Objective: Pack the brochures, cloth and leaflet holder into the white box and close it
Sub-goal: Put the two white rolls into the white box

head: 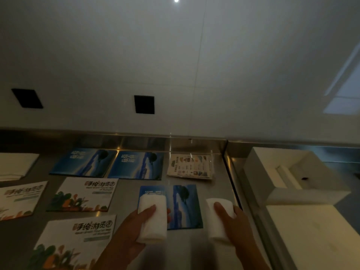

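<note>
My left hand [134,228] grips a rolled white cloth [153,217] above a blue brochure [185,207] on the steel counter. My right hand [233,225] grips a second rolled white cloth [216,227] to the right of that brochure. Two more blue brochures [83,162] [136,165] lie at the back. Three white illustrated brochures [83,193] [76,242] [19,199] lie on the left. A clear leaflet holder [191,165] with printed leaflets lies at the back right. The open white box [292,174] stands to the right, with its lid [315,230] lying in front of it.
A folded white cloth [15,165] lies at the far left edge. A raised metal ridge [231,172] separates the counter from the box's area. A white wall with two black square outlets [144,104] rises behind the counter.
</note>
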A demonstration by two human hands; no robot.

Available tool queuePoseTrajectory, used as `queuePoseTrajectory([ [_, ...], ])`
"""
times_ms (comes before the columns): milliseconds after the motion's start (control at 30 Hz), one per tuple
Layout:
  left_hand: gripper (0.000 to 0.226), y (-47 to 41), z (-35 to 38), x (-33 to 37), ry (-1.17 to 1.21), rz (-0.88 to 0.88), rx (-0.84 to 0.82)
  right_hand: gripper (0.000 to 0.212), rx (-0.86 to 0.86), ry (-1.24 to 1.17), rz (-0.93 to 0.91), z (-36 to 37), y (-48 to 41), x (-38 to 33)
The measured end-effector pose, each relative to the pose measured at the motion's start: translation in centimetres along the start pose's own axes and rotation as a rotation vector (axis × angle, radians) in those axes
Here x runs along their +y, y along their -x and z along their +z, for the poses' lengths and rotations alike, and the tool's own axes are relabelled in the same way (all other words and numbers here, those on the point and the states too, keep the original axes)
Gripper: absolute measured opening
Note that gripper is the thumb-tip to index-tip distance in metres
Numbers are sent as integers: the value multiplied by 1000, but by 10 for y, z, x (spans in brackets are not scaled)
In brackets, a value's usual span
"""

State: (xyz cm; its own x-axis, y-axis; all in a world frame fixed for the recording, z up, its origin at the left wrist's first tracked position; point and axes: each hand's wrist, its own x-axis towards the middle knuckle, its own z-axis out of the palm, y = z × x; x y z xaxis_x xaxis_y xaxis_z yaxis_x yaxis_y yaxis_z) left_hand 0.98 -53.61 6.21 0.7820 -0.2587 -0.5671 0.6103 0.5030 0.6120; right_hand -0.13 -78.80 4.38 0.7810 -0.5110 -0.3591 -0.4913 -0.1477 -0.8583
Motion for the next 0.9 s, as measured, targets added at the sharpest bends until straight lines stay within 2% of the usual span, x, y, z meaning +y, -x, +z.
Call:
queuePoseTrajectory([
  [133, 51, -19, 14, -1, -13, -29, -10, 64, 18, -19, 8, -10, -10, 0],
  [367, 43, -42, 64, -20, -92, -32, -54, 49, 73, -21, -60, -60, -32, -9],
  [567, 48, -54, 125, -46, -120, 21, -63, 61, 49, -4, -76, -101, -70, -5],
  [700, 50, -68, 178, -85, -95, 39, 0, 57, -11, 7, -106, -151, -102, 4],
  [900, 49, -89, 243, -136, -58, 9, -10, 54, -41, -9, -87, -233, -146, 20],
])
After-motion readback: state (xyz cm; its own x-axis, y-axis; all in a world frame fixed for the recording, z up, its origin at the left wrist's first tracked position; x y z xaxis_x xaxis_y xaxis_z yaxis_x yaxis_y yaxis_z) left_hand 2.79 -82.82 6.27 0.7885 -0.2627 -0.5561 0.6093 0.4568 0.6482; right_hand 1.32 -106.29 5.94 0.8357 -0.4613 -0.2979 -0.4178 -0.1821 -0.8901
